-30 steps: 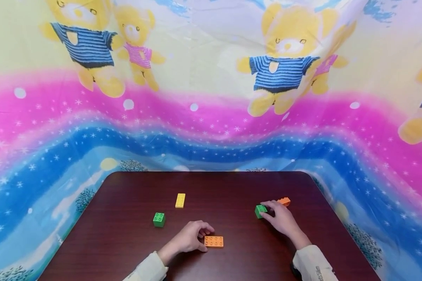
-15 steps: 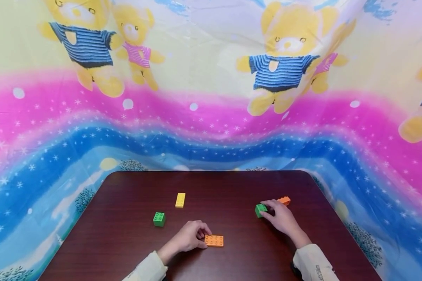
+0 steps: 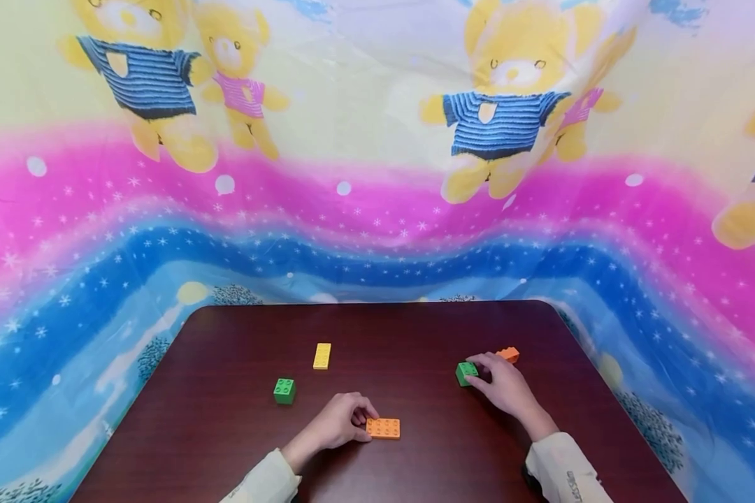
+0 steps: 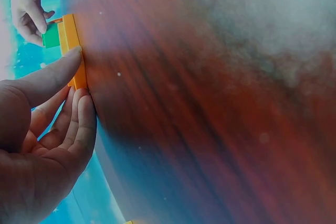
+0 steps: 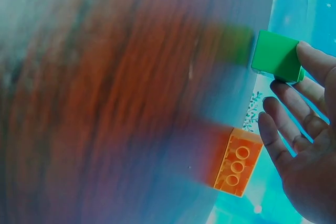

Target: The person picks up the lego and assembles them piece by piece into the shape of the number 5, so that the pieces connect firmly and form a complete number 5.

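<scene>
A flat light-orange building brick (image 3: 384, 428) lies studs up near the front middle of the table. My left hand (image 3: 338, 421) pinches its left end, with the thumb (image 4: 58, 74) on the near side and the fingers on the other. Farther right, my right hand (image 3: 508, 385) pinches a green square brick (image 3: 463, 375) between thumb and forefinger. The remaining right fingers (image 5: 286, 127) are spread loosely below it. Just behind that hand an orange brick (image 3: 509, 355) lies on its side, partly hidden in the head view; the right wrist view shows its hollow underside (image 5: 239, 166).
Another green square brick (image 3: 284, 391) stands left of my left hand. Behind it lies a flat yellow brick (image 3: 322, 356). The dark brown table (image 3: 390, 335) reaches back to a bear-print curtain (image 3: 377, 209).
My left thumb and fingers have closed in on the end of the light-orange brick. The right hand and its green brick stay put. The head view has shifted slightly.
</scene>
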`<control>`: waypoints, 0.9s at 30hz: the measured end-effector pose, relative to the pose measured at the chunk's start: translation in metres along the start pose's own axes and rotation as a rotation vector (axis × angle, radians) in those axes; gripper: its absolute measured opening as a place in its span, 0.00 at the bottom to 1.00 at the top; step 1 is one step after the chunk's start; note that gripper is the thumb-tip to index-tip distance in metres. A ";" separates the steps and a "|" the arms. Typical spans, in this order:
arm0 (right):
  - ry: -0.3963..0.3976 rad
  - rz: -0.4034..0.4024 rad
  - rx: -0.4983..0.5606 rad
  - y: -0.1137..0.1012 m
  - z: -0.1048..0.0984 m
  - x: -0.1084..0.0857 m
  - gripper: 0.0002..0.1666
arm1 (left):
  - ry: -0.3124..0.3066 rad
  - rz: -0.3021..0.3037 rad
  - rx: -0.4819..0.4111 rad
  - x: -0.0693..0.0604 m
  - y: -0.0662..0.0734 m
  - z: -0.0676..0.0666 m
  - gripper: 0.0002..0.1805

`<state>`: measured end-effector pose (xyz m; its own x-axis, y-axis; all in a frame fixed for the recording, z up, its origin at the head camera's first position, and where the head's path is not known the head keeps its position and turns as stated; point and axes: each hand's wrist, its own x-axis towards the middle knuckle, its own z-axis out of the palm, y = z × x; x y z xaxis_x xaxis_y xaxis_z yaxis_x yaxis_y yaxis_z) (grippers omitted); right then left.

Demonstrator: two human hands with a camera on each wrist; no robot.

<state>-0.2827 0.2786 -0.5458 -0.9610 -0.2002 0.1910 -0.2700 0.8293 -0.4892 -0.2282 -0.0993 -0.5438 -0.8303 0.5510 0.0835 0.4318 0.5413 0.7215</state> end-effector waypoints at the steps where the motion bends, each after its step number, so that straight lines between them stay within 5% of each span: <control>1: 0.001 -0.002 0.001 -0.001 0.000 0.000 0.23 | 0.004 0.004 0.000 0.000 0.000 0.000 0.16; 27: -0.005 -0.005 0.036 -0.032 0.007 -0.002 0.19 | 0.018 0.015 0.007 0.000 0.000 0.002 0.17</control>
<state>-0.2723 0.2492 -0.5367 -0.9599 -0.2066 0.1893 -0.2763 0.8093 -0.5183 -0.2278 -0.0981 -0.5456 -0.8297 0.5479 0.1068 0.4470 0.5376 0.7150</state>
